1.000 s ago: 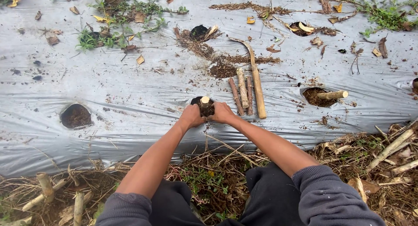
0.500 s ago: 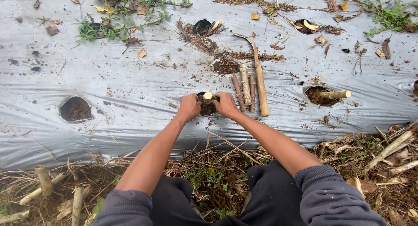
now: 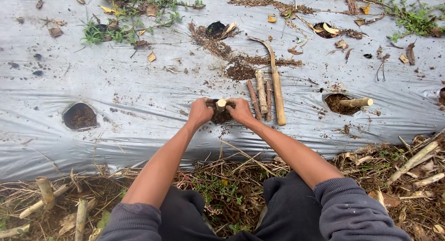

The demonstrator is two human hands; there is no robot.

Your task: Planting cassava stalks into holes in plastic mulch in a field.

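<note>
L hand point(image 3: 200, 112) + R hand point(image 3: 240, 111) round 1 stem cutting point(image 3: 221, 103); 4 loose sticks point(image 3: 265, 95) beside

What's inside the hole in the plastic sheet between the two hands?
Dark soil and a short cut stem standing in the hole, its pale cut end up. The left hand and right hand press at both sides, hiding the hole's edges and the stem's base.

Single head view, worn on the person, looking steeply down and forward from close range; arms enter from bottom of frame, plastic sheet point(image 3: 139, 97) fills the upper two thirds, straw ground point(image 3: 60, 199) along the bottom edge
</note>
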